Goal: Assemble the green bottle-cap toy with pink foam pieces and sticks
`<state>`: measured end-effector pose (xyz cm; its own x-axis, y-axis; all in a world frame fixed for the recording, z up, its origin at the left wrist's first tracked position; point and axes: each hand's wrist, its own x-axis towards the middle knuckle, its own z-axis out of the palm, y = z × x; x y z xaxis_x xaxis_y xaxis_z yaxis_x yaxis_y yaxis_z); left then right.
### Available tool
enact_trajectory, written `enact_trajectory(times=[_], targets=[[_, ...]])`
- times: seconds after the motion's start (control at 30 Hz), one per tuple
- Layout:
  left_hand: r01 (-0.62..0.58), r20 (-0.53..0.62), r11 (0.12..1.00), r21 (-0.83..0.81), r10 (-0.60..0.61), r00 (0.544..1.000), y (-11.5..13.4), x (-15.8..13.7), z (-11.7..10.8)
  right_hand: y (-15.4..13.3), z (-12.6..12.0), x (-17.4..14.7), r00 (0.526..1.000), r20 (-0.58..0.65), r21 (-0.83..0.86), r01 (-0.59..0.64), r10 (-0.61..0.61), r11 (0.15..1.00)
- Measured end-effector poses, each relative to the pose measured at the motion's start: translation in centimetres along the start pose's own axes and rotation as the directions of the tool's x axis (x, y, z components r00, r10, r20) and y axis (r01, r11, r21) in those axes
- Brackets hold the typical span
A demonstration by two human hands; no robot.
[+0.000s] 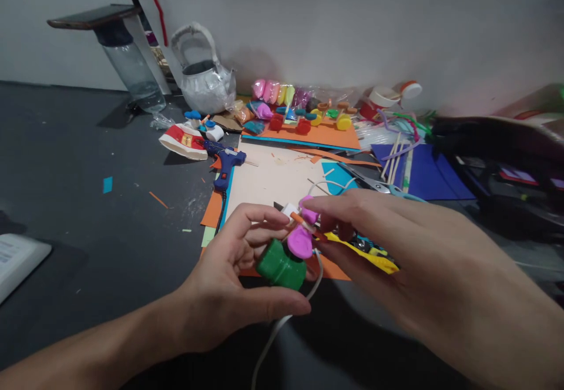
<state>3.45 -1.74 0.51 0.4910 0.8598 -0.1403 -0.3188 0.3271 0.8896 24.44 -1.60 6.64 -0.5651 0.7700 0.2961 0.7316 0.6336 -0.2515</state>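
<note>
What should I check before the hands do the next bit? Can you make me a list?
1. Green block in the left hand: ok, the fingers curl around it.
2. Pink pieces by the right hand's fingertips: ok.
3. Pink pieces firmly joined to the green block: cannot tell, the hands hide too much.
4. Glue gun out of both hands: ok, it lies beyond the left hand. Hot or cold: cannot tell.
5. Table free of scraps: not ok, a blue scrap lies on it.
</note>
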Motion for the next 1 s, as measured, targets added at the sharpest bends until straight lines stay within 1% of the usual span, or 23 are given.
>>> enact_trajectory(times=[0.13, 0.27, 0.37, 0.47, 0.57, 0.67, 0.7, 0.83, 0.9, 1.0], targets=[[0.025, 0.014, 1.000, -0.004, -0.024, 1.000, 0.04, -0.02, -0.05, 0.04, -0.45, 0.14, 0.995, 0.035, -0.033, 0.092, -0.091, 0.995], [0.044, -0.015, 0.999, -0.004, -0.044, 0.999, 0.12, -0.01, -0.03, 0.17, -0.25, 0.26, 0.987, 0.003, -0.141, 0.159, -0.160, 0.977], [0.051, -0.019, 0.999, -0.015, -0.051, 0.999, 0.15, 0.01, 0.04, 0.17, -0.09, 0.27, 0.983, -0.011, -0.148, 0.181, -0.184, 0.972], [0.065, -0.011, 0.998, -0.024, -0.065, 0.998, 0.14, 0.00, 0.09, 0.01, -0.23, 0.35, 0.986, -0.010, -0.092, 0.168, -0.169, 0.982], [0.049, 0.004, 0.999, -0.017, -0.049, 0.999, 0.18, 0.01, 0.07, -0.20, -0.56, 0.60, 0.992, -0.024, 0.034, 0.127, -0.127, 0.991], [0.026, 0.005, 1.000, 0.017, -0.026, 1.000, 0.32, -0.01, 0.03, -0.20, -0.79, 0.76, 0.998, -0.061, 0.158, 0.027, -0.018, 0.987], [0.026, 0.007, 0.999, 0.029, -0.026, 1.000, 0.38, -0.03, 0.03, -0.13, -0.81, 0.75, 0.999, -0.051, 0.176, -0.002, 0.011, 0.984], [0.029, 0.008, 0.997, 0.067, -0.030, 1.000, 0.56, -0.08, 0.20, 0.14, -0.69, 0.52, 0.997, 0.053, 0.159, -0.058, 0.050, 0.986], [0.014, -0.024, 0.997, 0.075, -0.012, 1.000, 0.49, -0.03, 0.41, 0.00, -0.45, 0.47, 0.999, 0.016, 0.136, -0.051, 0.049, 0.989], [-0.021, -0.098, 0.996, 0.082, 0.029, 0.995, 0.21, 0.06, 0.72, -0.66, 0.16, 0.55, 0.996, -0.087, 0.061, -0.002, 0.008, 0.998]])
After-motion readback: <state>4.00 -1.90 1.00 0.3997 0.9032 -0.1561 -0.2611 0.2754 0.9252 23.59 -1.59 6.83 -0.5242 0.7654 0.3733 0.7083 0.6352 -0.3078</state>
